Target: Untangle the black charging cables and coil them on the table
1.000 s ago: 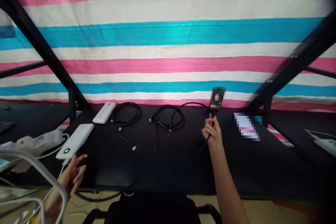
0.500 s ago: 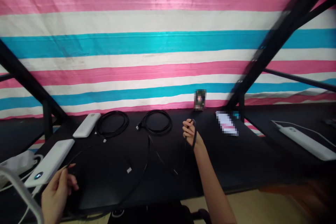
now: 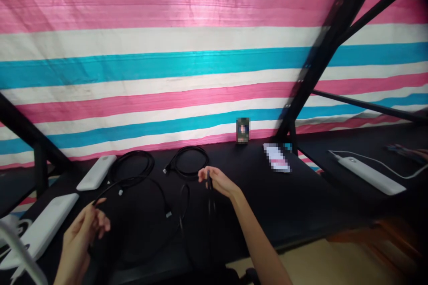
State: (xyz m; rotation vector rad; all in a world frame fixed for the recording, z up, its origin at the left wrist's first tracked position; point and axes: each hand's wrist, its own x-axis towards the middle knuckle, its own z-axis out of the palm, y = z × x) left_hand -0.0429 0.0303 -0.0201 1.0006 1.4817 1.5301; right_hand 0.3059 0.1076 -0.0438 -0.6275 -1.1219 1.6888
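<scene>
A black cable [image 3: 157, 183] with a light-metal plug [image 3: 168, 215] runs between my hands, part of it lying loose on the black table. My left hand [image 3: 88, 225] pinches the cable at the lower left, near the white power bank [image 3: 42, 227]. Closed round loops of the cable is my right hand [image 3: 216, 180], held over the middle of the table. Behind the hands lie two coiled black cables, the left coil [image 3: 152, 162] and the right coil [image 3: 207, 156].
A second white power bank [image 3: 96, 173] lies at the back left. Toward the right are a blurred card [image 3: 277, 158] and a long white bar [image 3: 371, 176] with a cord. A small blurred box [image 3: 243, 131] stands by the striped sheet [image 3: 167, 71]. Black metal struts [image 3: 314, 71] slope upward.
My right hand has moved left and a little lower with the cable loops. The cable's free plug end has swung, and the view has shifted toward the right.
</scene>
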